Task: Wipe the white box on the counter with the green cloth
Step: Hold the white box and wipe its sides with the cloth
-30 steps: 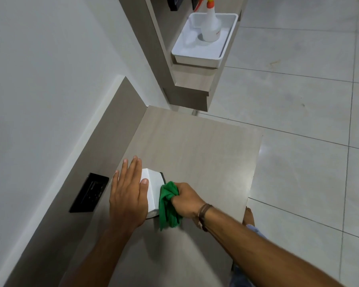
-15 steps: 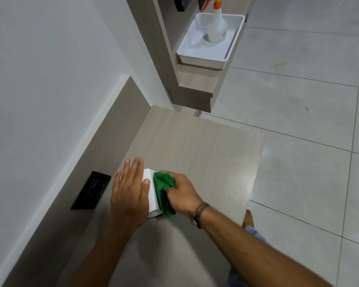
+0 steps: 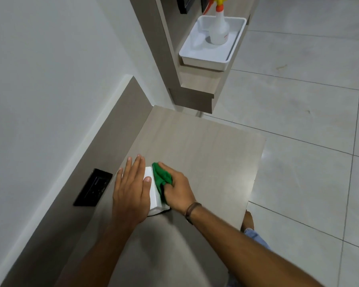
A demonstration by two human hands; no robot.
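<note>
A small white box point(image 3: 153, 195) stands on the light wooden counter point(image 3: 205, 154), close to the back panel. My left hand point(image 3: 131, 191) lies flat over the box's top and left side, thumb on its upper face, holding it still. My right hand point(image 3: 176, 188) is closed on a bunched green cloth point(image 3: 161, 178) and presses it against the box's right side, near the far end. Most of the box is hidden under the two hands.
A black socket plate point(image 3: 93, 187) sits in the back panel left of the box. A white tray point(image 3: 197, 56) holding a spray bottle point(image 3: 219, 27) rests on a shelf beyond the counter. The counter's right edge drops to a tiled floor point(image 3: 309, 110).
My right hand has slid the green cloth along the box's right side, from the near end toward the far end. My left hand has stayed on the box.
</note>
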